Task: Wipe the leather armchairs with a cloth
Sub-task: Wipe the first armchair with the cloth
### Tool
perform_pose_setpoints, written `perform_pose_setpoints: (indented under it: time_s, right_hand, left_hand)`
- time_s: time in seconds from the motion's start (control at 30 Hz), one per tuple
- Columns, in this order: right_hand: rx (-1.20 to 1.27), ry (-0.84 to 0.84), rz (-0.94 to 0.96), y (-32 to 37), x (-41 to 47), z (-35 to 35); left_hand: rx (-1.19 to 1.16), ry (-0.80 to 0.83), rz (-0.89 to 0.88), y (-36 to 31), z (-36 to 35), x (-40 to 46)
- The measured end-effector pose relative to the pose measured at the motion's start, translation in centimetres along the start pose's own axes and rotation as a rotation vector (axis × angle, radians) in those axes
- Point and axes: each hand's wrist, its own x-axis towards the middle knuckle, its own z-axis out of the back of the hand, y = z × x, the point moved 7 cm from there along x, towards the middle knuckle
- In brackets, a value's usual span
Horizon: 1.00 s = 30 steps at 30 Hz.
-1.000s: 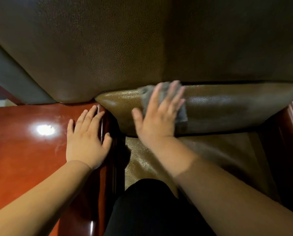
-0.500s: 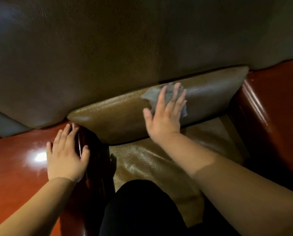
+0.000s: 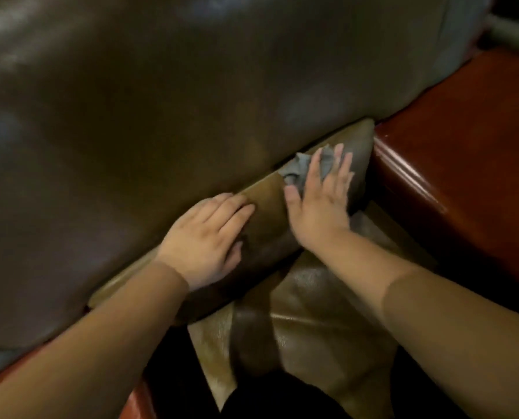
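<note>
The right hand [image 3: 318,204] lies flat with straight, spread fingers on the grey cloth [image 3: 300,169], pressing it onto the bolster [image 3: 267,207], the low olive cushion that sits where the backrest [image 3: 191,101] meets the seat [image 3: 312,303]. The cloth is bunched under the fingertips, its loose folds showing above and to the left of them, tucked close to the crease under the backrest. The left hand [image 3: 209,237] rests open on the same bolster, palm down, fingers straight and pointing toward the right hand, holding nothing; a strip of bare leather lies between the two hands.

The bolster's long axis runs on a slant, from lower left by the left forearm up to the upper right, where its end butts against the glossy red wooden armrest [image 3: 451,176]. The cloth is near that upper right end, so only a short stretch of bolster is left ahead of it before the wood. The longer part lies back down toward the left hand, which is the nearer hand to it but has no cloth. Judging from this, the next stroke either finishes the short run to the armrest or reverses along the slant, and then the left hand lies in its way and would need to lift or slide aside
</note>
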Motion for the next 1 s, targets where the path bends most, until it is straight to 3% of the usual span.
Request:
perform_pose_setpoints:
  time_s: [0.13, 0.27, 0.4, 0.47, 0.57, 0.67, 0.83, 0.93, 1.0]
  right_hand:
    - [0.112, -0.022, 0.083, 4.6, -3.1, -2.6]
    - [0.131, -0.112, 0.196, 0.2, -0.3, -1.2]
    - [0.316, -0.258, -0.179, -4.3, 6.3, 2.7]
    - [0.335, -0.26, -0.235, -2.7, 5.8, 2.5]
    - [0.289, -0.164, 0.087, 2.3, 0.4, 0.0]
    - [0.29, -0.2, 0.284, 0.4, 0.7, 0.0]
    - [0.479, -0.346, -0.16, -6.5, 7.0, 1.9]
    - [0.521, -0.379, -0.199, -4.1, 3.1, -0.5]
    - [0.592, -0.241, -0.23, -2.2, -1.2, -3.5]
  left_hand:
    - [0.19, 0.081, -0.209, 0.1, -1.6, 5.2]
    - [0.259, -0.029, -0.241, 0.1, -3.4, 3.9]
    - [0.281, -0.037, -0.246, 0.0, -3.6, 4.1]
    - [0.26, -0.022, -0.27, -0.1, -3.6, 4.3]
    - [0.232, 0.015, -0.384, -0.5, -3.9, 4.1]
    - [0.186, 0.039, -0.42, -0.9, -4.1, 3.9]
    - [0.154, 0.079, -0.4, -1.1, -4.1, 4.5]
    - [0.158, 0.093, -0.376, -1.3, -4.0, 4.7]
    - [0.169, 0.104, -0.37, -1.3, -4.0, 4.8]
